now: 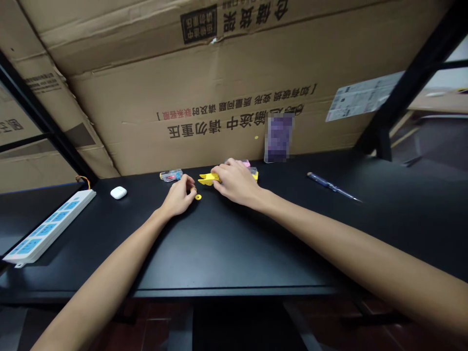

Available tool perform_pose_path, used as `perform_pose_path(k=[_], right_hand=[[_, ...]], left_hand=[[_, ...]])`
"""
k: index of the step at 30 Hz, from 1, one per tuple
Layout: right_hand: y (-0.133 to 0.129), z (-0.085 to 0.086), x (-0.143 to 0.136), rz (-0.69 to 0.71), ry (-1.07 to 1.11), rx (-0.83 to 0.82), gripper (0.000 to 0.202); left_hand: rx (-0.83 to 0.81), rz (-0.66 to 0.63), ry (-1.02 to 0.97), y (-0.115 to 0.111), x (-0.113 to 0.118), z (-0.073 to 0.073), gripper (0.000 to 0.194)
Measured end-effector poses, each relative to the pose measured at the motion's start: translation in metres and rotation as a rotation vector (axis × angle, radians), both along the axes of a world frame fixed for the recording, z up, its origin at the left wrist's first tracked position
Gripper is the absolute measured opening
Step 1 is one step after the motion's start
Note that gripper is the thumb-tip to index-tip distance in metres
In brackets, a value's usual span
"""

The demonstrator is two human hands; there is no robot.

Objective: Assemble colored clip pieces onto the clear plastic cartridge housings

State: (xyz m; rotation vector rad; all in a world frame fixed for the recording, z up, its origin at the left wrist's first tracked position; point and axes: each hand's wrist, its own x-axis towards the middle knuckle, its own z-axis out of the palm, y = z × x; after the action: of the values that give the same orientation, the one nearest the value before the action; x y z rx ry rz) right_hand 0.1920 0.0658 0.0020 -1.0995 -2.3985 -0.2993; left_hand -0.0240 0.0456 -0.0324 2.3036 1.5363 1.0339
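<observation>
My right hand (237, 181) is closed around a bright yellow plastic part (207, 179) with a forked end that points left. Just left of it, my left hand (179, 196) has its fingers pinched together at a small yellow piece (193, 188), mostly hidden by the fingertips. A yellow ring with a dark hole (198, 197) lies on the table beside those fingertips. Behind my left hand rests a clear plastic piece with blue, red and yellow parts (171, 175). A pink item (245, 163) and a clear-and-yellow item (255, 172) show partly from behind my right hand.
A screwdriver (331, 185) lies on the black table (226, 253) to the right. At the left are a white earbud case (119, 192) and a power strip (51, 226). Large cardboard (204, 87) stands along the back, with a blurred purple item (279, 138) against it.
</observation>
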Motion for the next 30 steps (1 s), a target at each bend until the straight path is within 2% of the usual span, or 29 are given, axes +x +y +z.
perform_pose_path(k=[3, 7, 10, 13, 15, 17, 20, 22, 26, 30], right_hand=[[0.017, 0.011, -0.020, -0.078, -0.140, -0.146, 0.025], [0.030, 0.026, -0.042, -0.128, -0.141, -0.234, 0.024], [0.031, 0.037, -0.037, -0.135, -0.109, -0.283, 0.027], [0.022, 0.040, -0.011, -0.071, -0.044, -0.297, 0.030], [0.013, 0.035, 0.014, 0.110, 0.136, -0.233, 0.028], [0.006, 0.025, 0.040, 0.204, 0.247, -0.147, 0.026], [0.007, 0.005, 0.073, 0.192, 0.255, -0.070, 0.027], [0.014, -0.008, 0.087, 0.151, 0.214, -0.071, 0.036], [0.024, -0.019, 0.095, 0.070, 0.181, -0.180, 0.045], [0.014, -0.010, 0.087, 0.163, 0.317, -0.119, 0.036]], left_hand=[[-0.091, 0.034, -0.143, -0.001, -0.001, 0.001, 0.011], [-0.219, 0.033, -0.271, -0.003, -0.004, 0.007, 0.021], [-0.205, 0.055, -0.235, -0.003, -0.005, 0.011, 0.019], [-0.162, 0.121, -0.213, -0.002, -0.004, 0.012, 0.017], [-0.145, 0.154, -0.211, -0.002, -0.002, 0.010, 0.019], [-0.123, 0.160, -0.187, -0.003, 0.001, 0.007, 0.020], [-0.089, 0.135, -0.132, -0.003, 0.003, 0.003, 0.015], [-0.059, 0.118, -0.099, -0.002, 0.002, 0.001, 0.014], [0.001, 0.130, -0.099, -0.001, 0.000, 0.003, 0.011], [0.010, 0.130, -0.303, -0.006, 0.004, 0.013, 0.012]])
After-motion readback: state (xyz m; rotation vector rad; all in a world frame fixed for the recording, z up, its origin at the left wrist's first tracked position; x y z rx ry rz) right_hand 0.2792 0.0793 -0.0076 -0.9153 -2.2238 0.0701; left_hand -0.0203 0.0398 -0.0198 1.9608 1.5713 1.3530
